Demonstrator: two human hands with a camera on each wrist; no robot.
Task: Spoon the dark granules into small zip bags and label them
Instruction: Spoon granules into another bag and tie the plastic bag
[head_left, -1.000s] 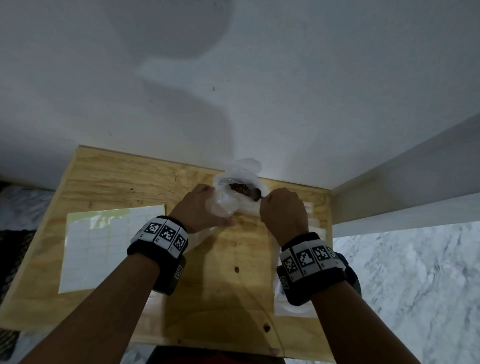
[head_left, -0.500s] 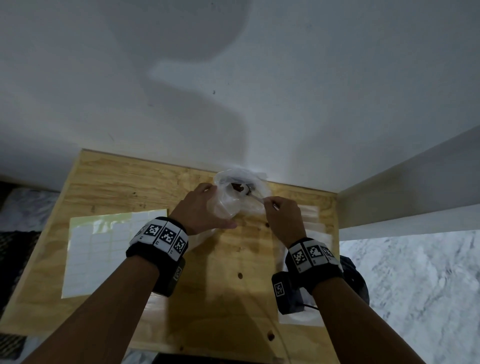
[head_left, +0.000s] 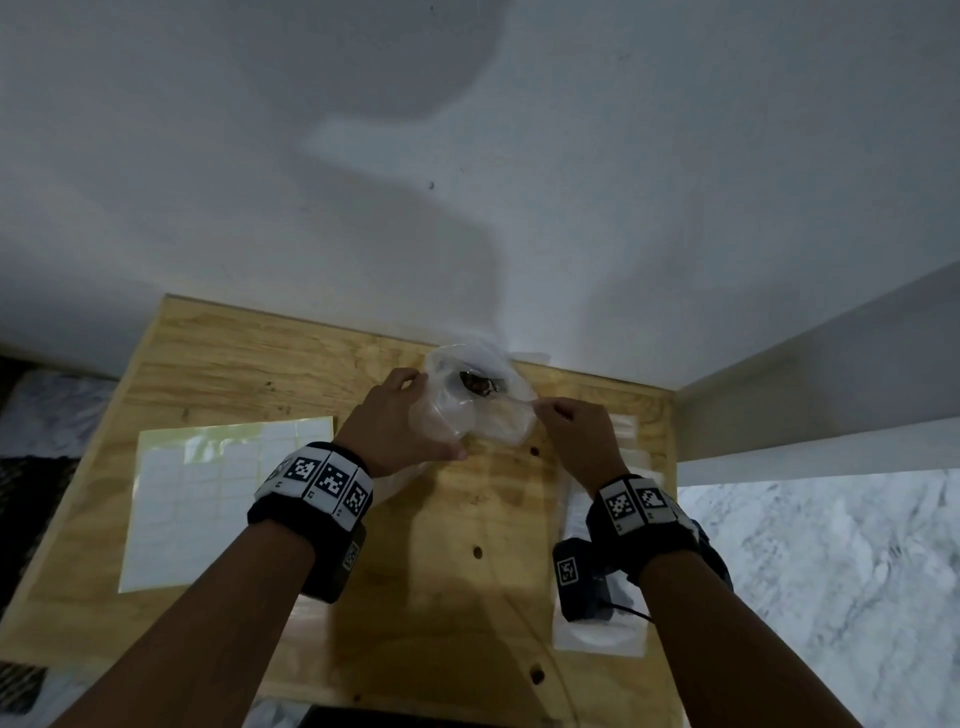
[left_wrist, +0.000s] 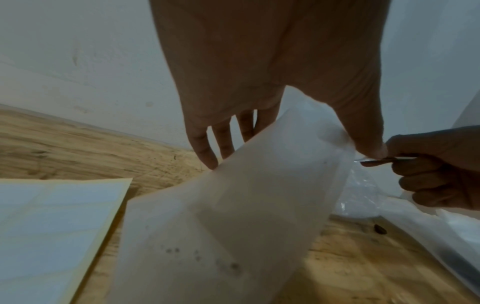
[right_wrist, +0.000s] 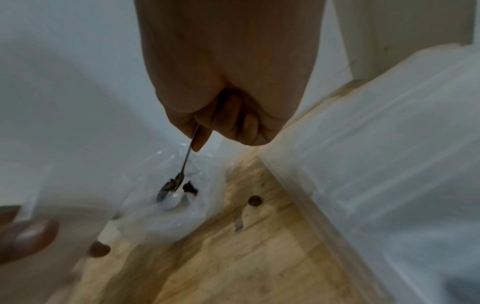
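Note:
My left hand (head_left: 400, 421) holds a small translucent zip bag (left_wrist: 233, 216) by its top edge, thumb in front and fingers behind; a few dark granules lie near its bottom. My right hand (head_left: 576, 431) pinches the thin metal handle of a spoon (right_wrist: 182, 170). The spoon's bowl sits among dark granules (head_left: 478, 384) inside a crumpled clear plastic bag (head_left: 488, 364) at the back of the wooden table (head_left: 218, 364), by the wall. The small bag hangs just left of that clear bag.
A sheet of white labels (head_left: 208, 493) lies on the table's left part. A pile of flat zip bags (head_left: 602, 571) lies along the right edge under my right wrist. White wall stands behind; a white ledge (head_left: 831, 405) runs at the right.
My right hand has drawn back to the right and turned, and the spoon now reaches into the clear bag from the side. The left hand has kept its hold on the small bag.

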